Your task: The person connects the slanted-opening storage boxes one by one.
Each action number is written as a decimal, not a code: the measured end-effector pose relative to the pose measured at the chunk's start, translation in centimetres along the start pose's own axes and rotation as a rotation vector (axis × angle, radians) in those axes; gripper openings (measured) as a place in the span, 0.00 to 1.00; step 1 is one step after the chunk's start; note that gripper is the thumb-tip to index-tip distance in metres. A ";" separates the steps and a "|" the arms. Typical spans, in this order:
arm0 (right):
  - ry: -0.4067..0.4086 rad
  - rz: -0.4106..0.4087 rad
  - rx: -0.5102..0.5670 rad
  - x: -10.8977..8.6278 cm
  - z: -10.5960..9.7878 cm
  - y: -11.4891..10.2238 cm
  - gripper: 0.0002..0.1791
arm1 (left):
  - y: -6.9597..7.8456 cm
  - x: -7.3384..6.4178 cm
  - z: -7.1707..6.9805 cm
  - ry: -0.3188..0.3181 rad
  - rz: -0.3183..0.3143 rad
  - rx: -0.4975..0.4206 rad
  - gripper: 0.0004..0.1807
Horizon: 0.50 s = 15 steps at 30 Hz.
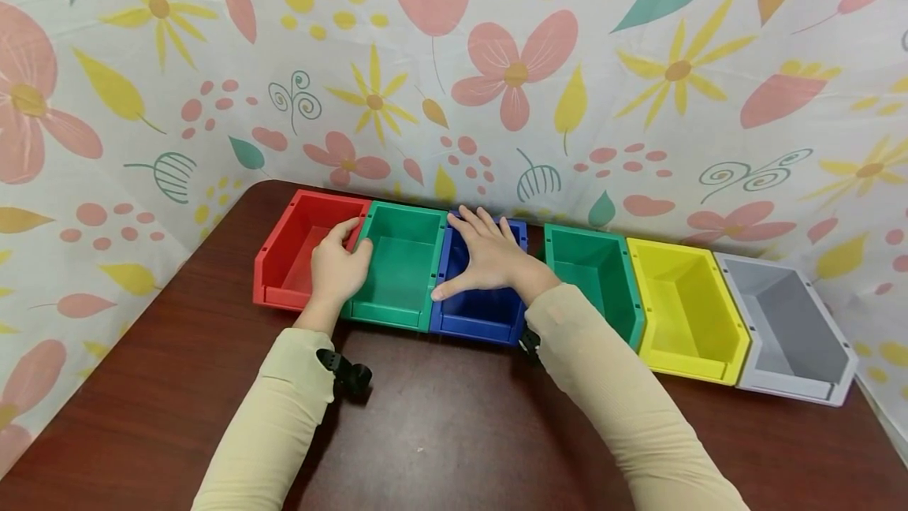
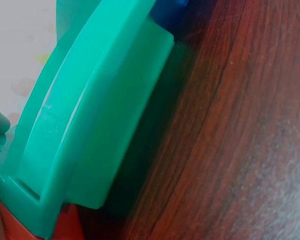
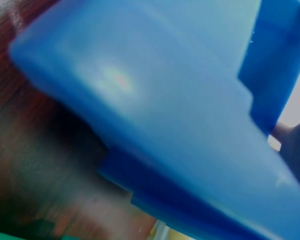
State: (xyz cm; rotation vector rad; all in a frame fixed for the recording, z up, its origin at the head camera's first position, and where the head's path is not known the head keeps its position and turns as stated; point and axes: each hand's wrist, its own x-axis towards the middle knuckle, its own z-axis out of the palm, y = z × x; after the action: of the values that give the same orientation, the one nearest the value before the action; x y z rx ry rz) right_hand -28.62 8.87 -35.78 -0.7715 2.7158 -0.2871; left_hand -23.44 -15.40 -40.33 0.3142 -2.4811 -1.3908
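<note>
In the head view my left hand [image 1: 339, 265] grips the side wall where the red bin [image 1: 282, 247] meets the left green bin [image 1: 400, 259]. Its thumb lies on the green side and its fingers reach over the red side. My right hand [image 1: 489, 255] is spread over the blue bin [image 1: 478, 310], thumb at its left rim and fingertips at the back rim. The green bin's front lip [image 2: 75, 120] fills the left wrist view's left half. Up close in the right wrist view is the blue bin's outer side [image 3: 155, 110]; most of the right hand is hidden there.
Right of a gap stand another green bin [image 1: 592, 270], a yellow bin [image 1: 681, 310] and a grey bin [image 1: 790, 330] side by side. The right forearm partly covers that green bin. Behind the brown wooden table [image 1: 426, 432] hangs a flowered cloth [image 1: 440, 61].
</note>
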 end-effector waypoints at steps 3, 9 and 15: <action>0.000 0.005 0.008 -0.2 -0.1 -0.1 0.73 | 0.0 -0.1 0.0 0.004 0.005 0.000 0.25; 0.001 0.008 0.027 -0.4 -0.2 -0.3 0.74 | 0.1 -0.1 0.0 0.012 0.002 -0.002 0.25; -0.007 0.018 0.014 -0.4 -0.1 -0.3 0.73 | 0.1 0.0 0.1 0.003 -0.002 0.002 0.25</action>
State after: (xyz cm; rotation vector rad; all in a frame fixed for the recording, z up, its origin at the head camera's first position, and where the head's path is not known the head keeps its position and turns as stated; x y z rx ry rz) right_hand -28.17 8.79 -35.53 -0.7422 2.7099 -0.2989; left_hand -23.43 -15.25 -40.29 0.3193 -2.4808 -1.3879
